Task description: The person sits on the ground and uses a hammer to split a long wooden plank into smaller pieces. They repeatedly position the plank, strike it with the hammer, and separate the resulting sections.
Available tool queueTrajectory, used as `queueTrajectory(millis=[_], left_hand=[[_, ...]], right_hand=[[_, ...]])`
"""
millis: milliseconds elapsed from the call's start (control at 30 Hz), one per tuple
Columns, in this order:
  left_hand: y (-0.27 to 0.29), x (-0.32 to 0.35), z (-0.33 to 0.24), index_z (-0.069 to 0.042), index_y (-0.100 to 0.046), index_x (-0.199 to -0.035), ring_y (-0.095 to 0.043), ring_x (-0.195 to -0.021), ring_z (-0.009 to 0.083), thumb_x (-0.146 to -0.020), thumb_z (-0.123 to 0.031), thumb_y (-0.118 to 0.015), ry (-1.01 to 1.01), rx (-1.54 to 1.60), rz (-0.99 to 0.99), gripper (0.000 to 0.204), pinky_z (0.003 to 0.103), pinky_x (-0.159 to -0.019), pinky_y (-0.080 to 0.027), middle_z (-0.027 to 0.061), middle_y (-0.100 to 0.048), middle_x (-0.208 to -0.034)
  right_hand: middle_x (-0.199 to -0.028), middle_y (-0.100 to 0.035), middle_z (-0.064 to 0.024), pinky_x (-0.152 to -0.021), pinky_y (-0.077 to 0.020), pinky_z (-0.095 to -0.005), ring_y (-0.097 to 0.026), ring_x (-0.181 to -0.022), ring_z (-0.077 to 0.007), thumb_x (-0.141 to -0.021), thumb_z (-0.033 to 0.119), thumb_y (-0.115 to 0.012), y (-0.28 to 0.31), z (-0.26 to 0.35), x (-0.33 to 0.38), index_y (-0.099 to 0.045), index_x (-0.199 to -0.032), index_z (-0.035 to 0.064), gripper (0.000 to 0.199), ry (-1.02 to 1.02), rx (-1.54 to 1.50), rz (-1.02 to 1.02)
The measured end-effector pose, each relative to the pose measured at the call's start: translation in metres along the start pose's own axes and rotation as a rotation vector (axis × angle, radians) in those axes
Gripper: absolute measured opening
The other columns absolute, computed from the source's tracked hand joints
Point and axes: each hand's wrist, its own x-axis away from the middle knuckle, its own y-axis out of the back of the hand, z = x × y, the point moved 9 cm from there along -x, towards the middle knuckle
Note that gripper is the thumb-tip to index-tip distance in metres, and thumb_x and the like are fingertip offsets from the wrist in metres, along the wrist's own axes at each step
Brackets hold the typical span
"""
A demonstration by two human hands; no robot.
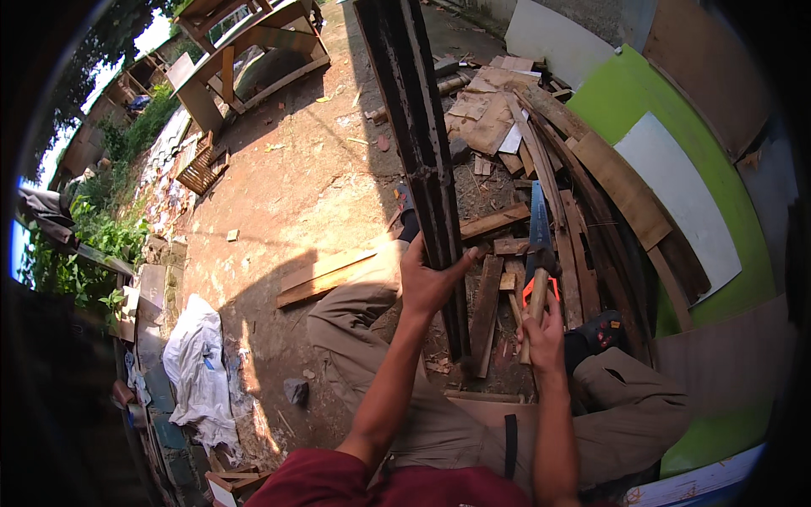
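My left hand [429, 279] is closed round a long dark wooden beam [425, 144], made of narrow strips side by side. The beam stands steeply between my legs, and its top runs out of view. In my right hand [542, 336] is a hammer [535, 314], gripped by its light wooden handle with the dark head up. The hammer is to the right of the beam, apart from it. Just behind the hammer lies a handsaw [539, 221] with a blue blade and an orange handle, partly hidden by the hammer and my right hand.
Loose planks [487, 317] lie round my feet, and a pile of boards [583, 182] runs along the right. Green and white panels [718, 169] lean there. Two light planks [329, 275] are on the ground at left. Farther off are a white sack [196, 359], a stone [296, 390] and a wooden frame [253, 63].
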Motion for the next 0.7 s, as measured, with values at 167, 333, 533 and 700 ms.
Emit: queueTrajectory(millis=[167, 333, 533, 700], left_hand=[[0.015, -0.005, 0.021, -0.005, -0.061, -0.094, -0.059, -0.074, 0.0079, -0.075, -0.019, -0.085, -0.09, -0.042, -0.089, 0.034, 0.026, -0.067, -0.049, 0.0008, -0.063, -0.082], [0.016, 0.014, 0.046, -0.005, -0.059, -0.089, -0.053, -0.068, 0.0088, -0.073, -0.016, -0.087, -0.151, 0.011, -0.142, 0.034, 0.028, -0.063, -0.047, -0.0007, -0.056, -0.077], [0.002, 0.026, 0.07, -0.004, -0.059, -0.089, -0.057, -0.069, 0.0153, -0.069, -0.016, -0.089, -0.127, -0.091, -0.184, 0.038, 0.031, -0.064, -0.048, 0.0039, -0.058, -0.077], [0.01, 0.035, 0.094, -0.004, -0.059, -0.093, -0.058, -0.072, 0.0175, -0.067, -0.018, -0.089, -0.117, -0.087, -0.215, 0.042, 0.033, -0.065, -0.048, 0.0054, -0.058, -0.081]], right_hand=[[-0.086, -0.052, -0.0075, -0.046, -0.0504, -0.0276, -0.055, -0.058, -0.0111, -0.099, 0.012, -0.052, -0.06, 0.097, 0.013, -0.031, -0.137, 0.0075, 0.044, 0.395, -0.093, 0.115], [-0.085, -0.052, -0.0065, -0.039, -0.0468, -0.026, -0.052, -0.048, -0.0104, -0.103, 0.025, -0.048, -0.09, 0.122, 0.013, -0.033, -0.133, 0.0075, 0.039, 0.277, -0.243, 0.216], [-0.08, -0.053, -0.0031, -0.043, -0.0433, -0.0227, -0.05, -0.052, -0.0053, -0.097, 0.008, -0.056, -0.093, 0.12, 0.014, -0.036, -0.131, 0.0042, 0.04, 0.589, -0.048, 0.002], [-0.093, -0.062, -0.0058, -0.067, -0.0495, -0.0273, -0.059, -0.075, -0.0102, -0.096, 0.011, -0.06, -0.097, 0.1, 0.007, -0.052, -0.122, 0.0015, 0.029, 0.504, 0.197, 0.027]])
